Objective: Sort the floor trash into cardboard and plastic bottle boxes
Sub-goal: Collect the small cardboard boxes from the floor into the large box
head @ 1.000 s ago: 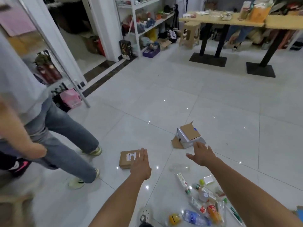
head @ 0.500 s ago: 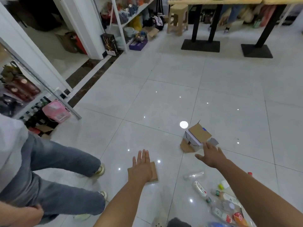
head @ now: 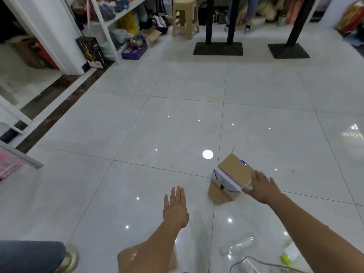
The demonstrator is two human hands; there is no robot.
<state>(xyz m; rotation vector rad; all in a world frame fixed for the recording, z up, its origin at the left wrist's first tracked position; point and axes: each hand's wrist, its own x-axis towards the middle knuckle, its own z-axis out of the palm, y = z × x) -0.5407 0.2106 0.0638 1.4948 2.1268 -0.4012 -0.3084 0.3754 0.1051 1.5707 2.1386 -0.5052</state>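
A small crumpled box (head: 229,177) of brown cardboard with white sides lies on the white tiled floor. My right hand (head: 261,186) reaches over its right edge, fingers spread, touching or nearly touching it. My left hand (head: 175,208) hovers open above the floor to the left of the box, holding nothing. A flat brown cardboard parcel (head: 126,258) lies under my left forearm, mostly hidden. A clear plastic bottle (head: 237,246) lies at the bottom, with a blurred yellow-green piece of trash (head: 285,259) at bottom right.
Another person's jeans leg and shoe (head: 68,257) stand at bottom left. Black table bases (head: 217,48) and a beige stool (head: 185,17) are at the back. A white shelf (head: 107,22) with clutter and a dark box (head: 92,52) line the back left.
The view has moved forward and tilted up. The flat parcel has slid from under my left palm to under my forearm. My right hand has come closer to the crumpled box.
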